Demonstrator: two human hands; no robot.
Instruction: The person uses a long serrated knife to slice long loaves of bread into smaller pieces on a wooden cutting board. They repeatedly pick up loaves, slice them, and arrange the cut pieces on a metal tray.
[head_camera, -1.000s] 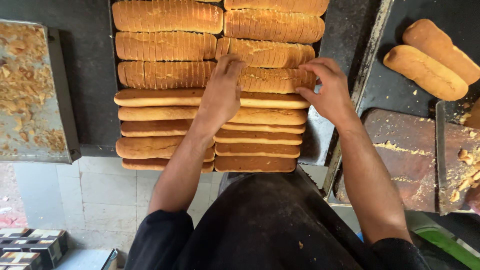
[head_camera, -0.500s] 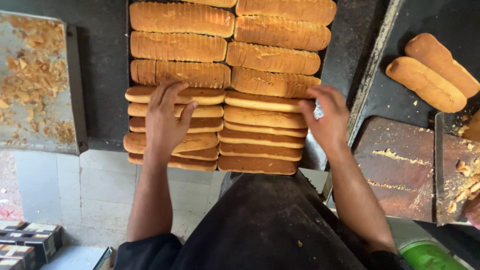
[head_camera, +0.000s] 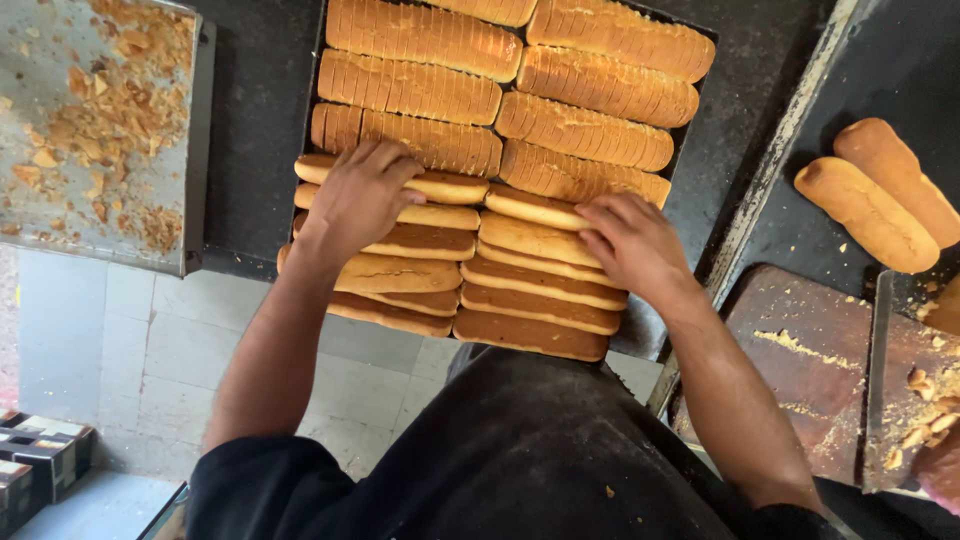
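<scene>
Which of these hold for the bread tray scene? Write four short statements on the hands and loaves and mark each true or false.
1. The left hand rests on the whole loaves in the tray. True.
2. The right hand holds a knife. False: it lies bare on the loaves.
3. The far rows are sliced loaves. True.
4. The two loose loaves lie left of the tray. False: they lie to its right.
</scene>
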